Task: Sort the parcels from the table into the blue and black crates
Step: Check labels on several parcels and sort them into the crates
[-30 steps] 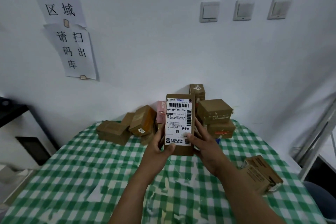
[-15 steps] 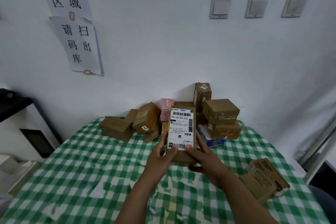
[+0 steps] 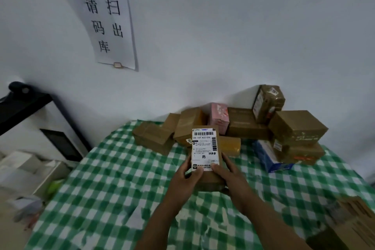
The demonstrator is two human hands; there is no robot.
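Head view: a slim brown cardboard parcel (image 3: 205,153) faced with a white printed shipping label (image 3: 204,142) is held upright, label to the camera, above a table draped in green-and-white checked cloth (image 3: 121,189). It is gripped from both sides: the left hand (image 3: 185,176) is curled round its lower left edge and the right hand (image 3: 231,176) round its lower right, each thumb pressed on the foot of the label. The parcel appears lifted clear of the cloth, just in front of a heap of unsorted parcels (image 3: 188,126) stacked against the white wall (image 3: 203,46), brown taped cartons (image 3: 296,126), a pink box (image 3: 219,117) and a blue-and-white box (image 3: 269,158) among them. White paper notices with black characters (image 3: 109,24) are taped to the wall. Neither the blue crate nor the black crate is in view.

The step in hand is judged to be the reading of the label, by which the parcel's crate is decided; with the heap so large, the sort looks far from done. For the next move, the parcel would have to be carried off the table to the chosen crate, and since both lie outside the frame, a turn of the body is likely to be needed.
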